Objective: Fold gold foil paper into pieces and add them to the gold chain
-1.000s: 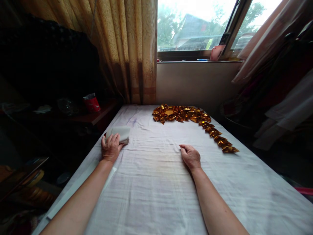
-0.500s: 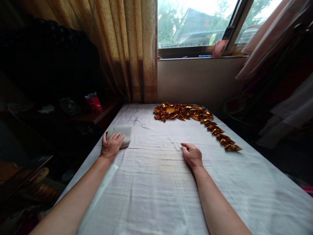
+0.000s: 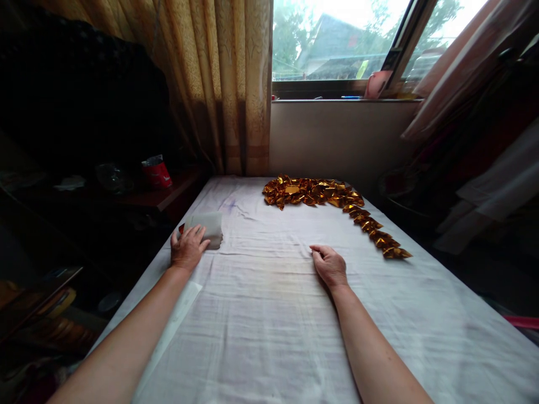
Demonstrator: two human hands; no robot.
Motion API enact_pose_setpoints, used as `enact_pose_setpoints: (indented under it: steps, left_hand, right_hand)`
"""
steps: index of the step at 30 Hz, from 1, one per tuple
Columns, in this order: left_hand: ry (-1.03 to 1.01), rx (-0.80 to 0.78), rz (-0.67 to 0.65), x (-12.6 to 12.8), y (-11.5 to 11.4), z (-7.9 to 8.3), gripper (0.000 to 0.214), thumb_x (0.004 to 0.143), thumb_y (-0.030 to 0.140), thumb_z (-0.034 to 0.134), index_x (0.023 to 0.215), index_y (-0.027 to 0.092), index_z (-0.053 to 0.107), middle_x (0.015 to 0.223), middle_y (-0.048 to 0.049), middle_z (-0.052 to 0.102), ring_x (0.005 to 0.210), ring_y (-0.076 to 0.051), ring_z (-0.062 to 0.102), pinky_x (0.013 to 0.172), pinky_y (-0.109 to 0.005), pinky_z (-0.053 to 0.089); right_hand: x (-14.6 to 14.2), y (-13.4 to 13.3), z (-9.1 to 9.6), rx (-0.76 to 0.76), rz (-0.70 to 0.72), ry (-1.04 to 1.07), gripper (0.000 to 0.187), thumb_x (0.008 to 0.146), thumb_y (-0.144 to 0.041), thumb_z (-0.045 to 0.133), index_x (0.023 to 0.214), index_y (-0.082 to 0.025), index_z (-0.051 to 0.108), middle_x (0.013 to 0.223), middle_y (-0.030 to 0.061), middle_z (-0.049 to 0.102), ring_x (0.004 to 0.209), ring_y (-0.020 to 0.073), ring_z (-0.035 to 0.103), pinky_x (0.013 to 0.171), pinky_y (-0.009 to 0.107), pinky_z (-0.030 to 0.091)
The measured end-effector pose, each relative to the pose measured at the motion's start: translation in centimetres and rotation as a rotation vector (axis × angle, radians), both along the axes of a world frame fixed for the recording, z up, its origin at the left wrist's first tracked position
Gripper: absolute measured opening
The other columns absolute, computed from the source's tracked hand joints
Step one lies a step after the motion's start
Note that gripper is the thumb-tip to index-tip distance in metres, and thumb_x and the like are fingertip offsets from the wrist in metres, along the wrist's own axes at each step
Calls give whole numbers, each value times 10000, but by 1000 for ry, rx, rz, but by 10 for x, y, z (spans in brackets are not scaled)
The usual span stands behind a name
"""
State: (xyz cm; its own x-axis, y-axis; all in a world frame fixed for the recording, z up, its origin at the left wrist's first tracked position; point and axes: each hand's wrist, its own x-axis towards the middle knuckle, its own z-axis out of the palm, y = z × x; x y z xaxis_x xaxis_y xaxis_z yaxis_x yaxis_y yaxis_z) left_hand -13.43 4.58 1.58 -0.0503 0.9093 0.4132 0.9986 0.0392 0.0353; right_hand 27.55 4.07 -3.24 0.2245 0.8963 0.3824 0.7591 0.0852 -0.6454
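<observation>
Where the left hand [image 3: 188, 248] rests: its fingers lie spread and unclenched over the near left part of a folded, layered, grey-white, paper-like stack [image 3: 213, 221].
Right hand [image 3: 330, 265]: its fingers curl closed, thumb and forefinger tips together, nearly level with the left fingers and well apart from them; I cannot tell whether anything thin is pinched inside.
Stack's position: a leftward push from the left fingers could carry it off the white, wrinkled cloth [image 3: 261, 314], since the cloth's edge lies just left of them.
Loose layers: a one-sided lift could fan the leaves or leave some behind, as no full grip around them shows.
Shiny, crumpled, orange-gold foil garland [image 3: 315, 192]: it curves beyond the fingers of both hands, its tail ending to the right of the right fingers, apart from them; a wide sweep that way could snag or bend its points.
Thin, whitish, translucent strip [image 3: 189, 293]: it lies nearer the person than the left fingers, partly hidden by the left forearm [image 3: 147, 314]; pulling that arm back could drag or crease it.
</observation>
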Motion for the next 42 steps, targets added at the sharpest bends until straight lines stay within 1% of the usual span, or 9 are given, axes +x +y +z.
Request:
enact_pose_setpoints:
  steps: [3,6,9,14,18,27,32,37,42]
  left_hand:
    - [-16,2,46,2,2,-1,434,887,379,527,1282,215,601,1402,-134,546,1252,-290,517,1125,-509,224]
    - [-49,-24,143,7,3,-3,636,836,525,564,1366,175,528,1479,-177,444,1349,-326,408,1114,-508,257]
    - [-35,-65,171,14,3,-5,793,799,589,571,1434,134,434,1525,-185,375,1412,-343,303,1138,-532,212]
    - [-33,-51,195,24,5,-7,785,807,553,546,1423,85,415,1516,-190,386,1407,-356,303,1154,-536,176]
    - [-29,-61,248,37,8,0,792,770,477,584,1401,34,404,1500,-224,388,1392,-378,314,1163,-505,167]
    - [-156,-235,422,65,25,24,808,716,404,606,1424,128,331,1429,-218,408,1292,-431,399,1022,-517,355]
    - [-187,-300,406,60,27,29,717,734,384,571,1385,157,375,1424,-204,413,1316,-426,383,1024,-513,352]
    - [-187,-348,369,51,29,36,632,777,348,496,1367,139,415,1402,-222,456,1277,-416,448,1019,-528,357]
    - [-179,-431,305,38,32,40,682,797,384,453,1434,153,375,1464,-206,420,1290,-407,459,1021,-502,377]
  right_hand:
    - [-1,0,1,2,-2,-2,295,764,-313,492,872,-240,757,955,36,757,912,216,688,826,330,527]
    - [0,1,0,5,-7,-1,291,759,-312,497,870,-245,757,942,34,757,902,219,688,823,336,532]
    - [1,2,-2,7,-7,2,288,761,-323,501,868,-252,759,936,31,757,892,219,689,813,335,535]
    - [3,4,-4,7,-5,11,286,768,-341,506,871,-260,760,946,27,757,904,219,687,820,334,535]
    - [3,3,-4,6,-2,16,287,771,-338,505,874,-260,761,950,26,756,904,217,686,820,333,535]
    - [3,4,-5,9,3,18,292,769,-345,504,874,-263,763,945,22,761,896,213,693,805,330,538]
    - [2,4,-4,-6,2,14,290,767,-335,500,873,-273,763,940,13,761,889,206,695,795,321,542]
    - [1,3,-2,-14,3,18,294,765,-336,497,872,-272,762,954,15,760,902,207,694,813,324,543]
    - [1,2,-2,-19,5,17,288,765,-327,499,872,-268,760,959,17,757,903,210,692,812,327,543]
